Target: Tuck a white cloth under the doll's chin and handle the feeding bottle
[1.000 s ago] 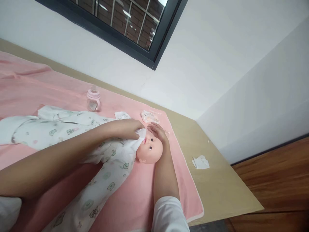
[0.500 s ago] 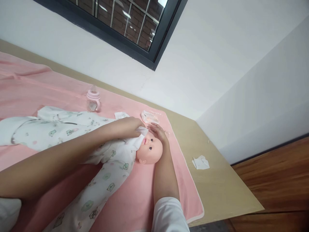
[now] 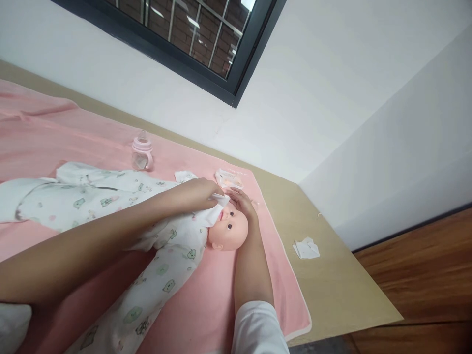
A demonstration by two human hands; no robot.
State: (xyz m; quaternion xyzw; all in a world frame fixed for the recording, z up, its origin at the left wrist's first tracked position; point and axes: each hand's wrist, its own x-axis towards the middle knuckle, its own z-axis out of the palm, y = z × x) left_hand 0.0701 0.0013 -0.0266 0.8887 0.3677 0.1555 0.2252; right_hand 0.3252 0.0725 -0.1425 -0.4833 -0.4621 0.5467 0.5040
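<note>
A baby doll (image 3: pixel 230 231) in a white printed sleepsuit (image 3: pixel 110 194) lies on a pink mat, its bald head toward the right. My left hand (image 3: pixel 202 193) reaches over the chest and pinches a white cloth (image 3: pixel 217 209) at the doll's chin. Whether this cloth belongs to the collar, I cannot tell. Around the far side of the doll's head curves my right hand (image 3: pixel 240 200), fingers stretched out and apart; part of the palm is hidden. The doll's eyes face up, with its mouth partly covered by the cloth.
A pink-lidded baby bottle (image 3: pixel 142 153) stands on the pink mat (image 3: pixel 206 295) near the wall. Beyond my right hand lies a clear plastic packet (image 3: pixel 229 178). A crumpled white tissue (image 3: pixel 307 248) rests on the wooden tabletop (image 3: pixel 328 295). A dark-framed window (image 3: pixel 236 88) is above.
My left hand has shifted the cloth's edge slightly to the right, over the doll's chin. My right hand stays by the head.
</note>
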